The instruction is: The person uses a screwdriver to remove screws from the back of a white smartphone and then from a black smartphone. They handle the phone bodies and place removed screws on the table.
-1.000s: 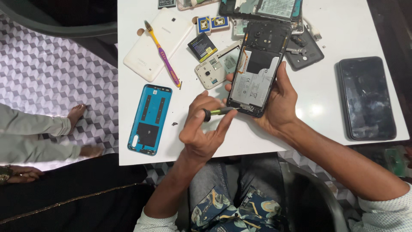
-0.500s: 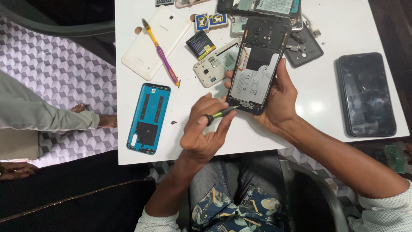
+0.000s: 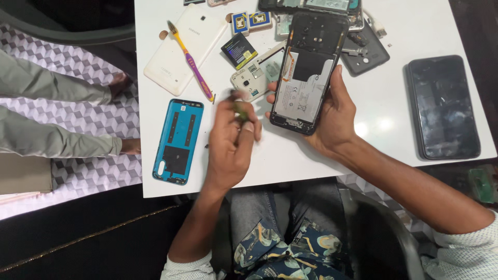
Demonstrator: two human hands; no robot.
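Your right hand [image 3: 332, 116] cradles an opened smartphone [image 3: 307, 72] with its back cover off, fingers wrapped round its right edge and thumb at its left edge, holding it tilted above the middle of the white bench [image 3: 384, 119]. The battery and dark inner frame face up at you. Your left hand [image 3: 231, 142] is curled shut round a small screwdriver [image 3: 239, 108] with a yellow-green grip, blurred, lifted just left of the phone's lower end and not touching it.

Near the bench's front-left corner lies a blue back cover [image 3: 178, 140], inside up. Towards the far-left edge a white tablet [image 3: 184, 49] carries a purple and yellow toothbrush [image 3: 191, 61]. A black phone [image 3: 442, 106] lies screen up by the right edge. Another person's legs [image 3: 57, 114] stand on the patterned floor, left of the bench.
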